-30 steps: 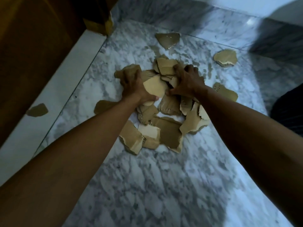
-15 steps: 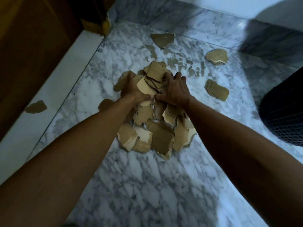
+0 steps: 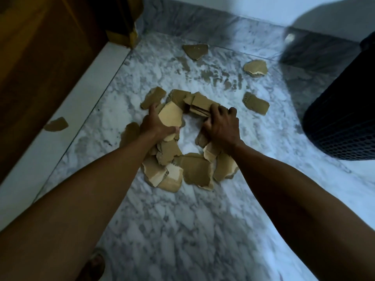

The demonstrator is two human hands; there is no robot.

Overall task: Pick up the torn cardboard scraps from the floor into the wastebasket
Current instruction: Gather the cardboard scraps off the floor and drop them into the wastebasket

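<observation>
Apart since earlier, left hand (image 3: 157, 123) and right hand (image 3: 222, 126) each grip cardboard scraps (image 3: 194, 171).

Matt torn cardboard scraps (image 3: 196, 171); glossy marble floor (image 3: 182, 230); wastebasket (image 3: 345, 118) perhaps plastic mesh.

There is only one view, from a wide-angle camera worn on the person's head. It looks forward and steeply down at the marble floor (image 3: 182, 230). Both forearms enter from the bottom corners and reach away from the lens, so the left hand (image 3: 156, 124) and the right hand (image 3: 222, 126) sit near the middle of the picture. The pile of cardboard scraps (image 3: 192, 169) lies close below the camera. The wooden door (image 3: 40, 57) fills the left edge, the dark wastebasket (image 3: 345, 118) is cut by the right edge, and the wall (image 3: 243, 7) closes the top. Straight lines bend near the borders. No second view exists to share any part.
</observation>
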